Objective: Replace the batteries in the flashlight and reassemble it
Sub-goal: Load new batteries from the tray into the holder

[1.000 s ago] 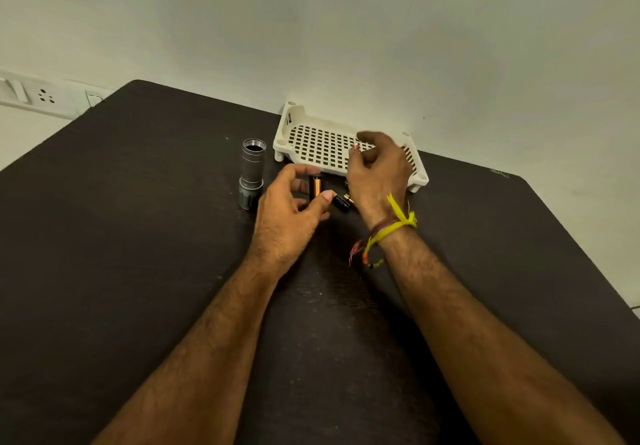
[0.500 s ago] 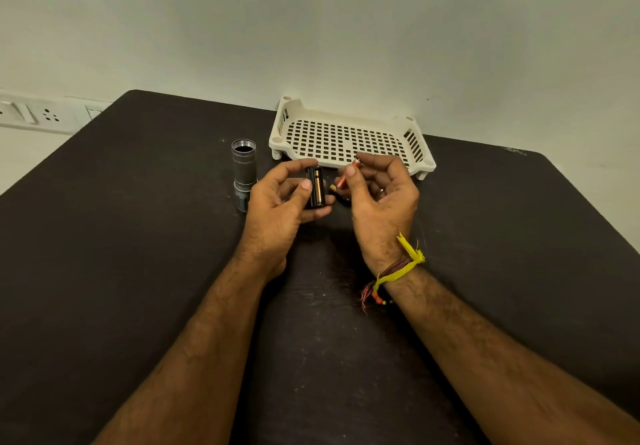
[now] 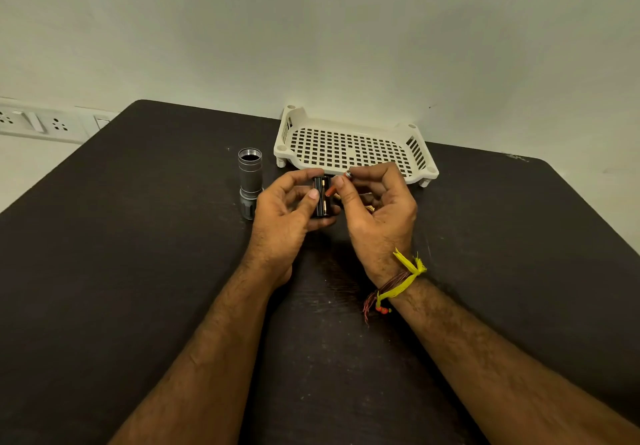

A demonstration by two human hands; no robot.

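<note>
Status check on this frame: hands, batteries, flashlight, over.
Left hand grips battery holder. Right hand pinches battery beside it. Flashlight body upright on table, open. Nothing in the way.

Grey flashlight body (image 3: 250,181) upright on table, open end up, black battery holder (image 3: 321,198) upright beside red battery (image 3: 341,183), tilted.

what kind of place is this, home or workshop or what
Probably an ordinary room at home or in an office, not a workshop: a dark table pushed against a plain painted wall, a wall switch and socket strip, and a white plastic tray. No workshop tools show.
</note>
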